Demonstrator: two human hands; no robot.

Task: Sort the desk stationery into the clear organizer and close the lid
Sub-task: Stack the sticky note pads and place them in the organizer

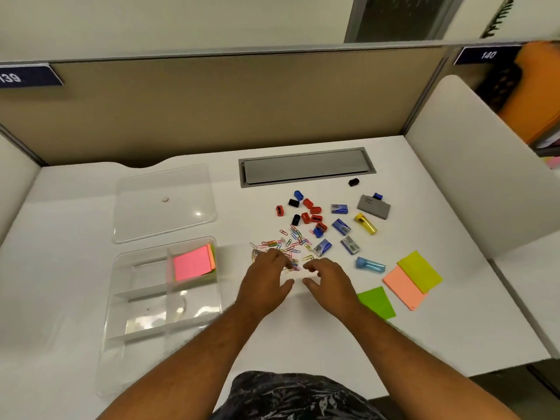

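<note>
The clear organizer (133,301) sits at the left of the white desk, with a pink-topped stack of sticky notes (194,263) in its far right compartment. Its clear lid (163,204) lies flat behind it. A scatter of coloured paper clips (288,241) lies mid-desk. My left hand (266,280) and my right hand (328,283) rest on the near edge of that pile, fingers spread and curled over the clips; whether any clip is gripped is hidden. Beyond lie small red, black and blue sharpeners (307,212) and several staple boxes (341,226).
Right of my hands lie loose sticky-note pads: green (377,301), peach (403,286), yellow (419,269). A blue tube sharpener (371,264), a yellow one (366,223) and a grey case (374,206) sit further back. A grey cable hatch (306,166) is set into the desk. Partition walls surround it.
</note>
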